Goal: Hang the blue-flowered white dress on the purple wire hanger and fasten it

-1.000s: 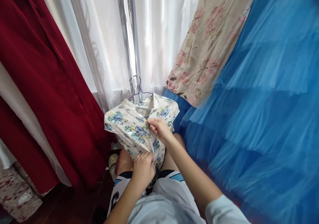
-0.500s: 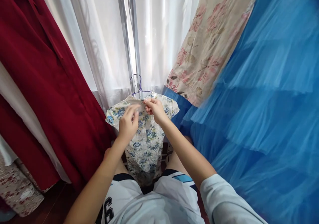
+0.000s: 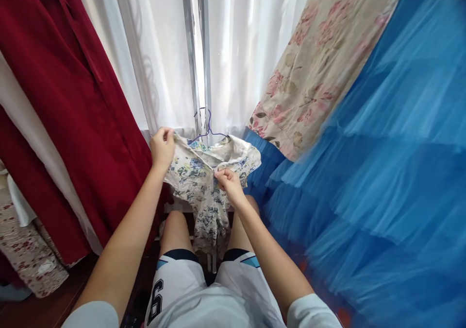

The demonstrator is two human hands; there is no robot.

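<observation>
A white dress (image 3: 196,182) with blue flowers hangs in front of me on a purple wire hanger (image 3: 209,129), its neckline pulled wide. My left hand (image 3: 162,148) is closed on the dress at its left shoulder, stretching the cloth out to the side. At the front of the neckline, my right hand (image 3: 228,182) pinches the collar edge and draws it toward me. The lower part of the dress hangs bunched between my knees.
Dark red cloth (image 3: 87,124) hangs on the left. White curtains (image 3: 240,51) and metal poles (image 3: 204,75) stand behind the hanger. On the right hang a beige floral garment (image 3: 309,75) and a layered blue tulle dress (image 3: 382,182).
My left hand has gone from the middle of the collar out to the left shoulder and gripped it. My right hand has pulled the neckline down and toward me, opening it.
</observation>
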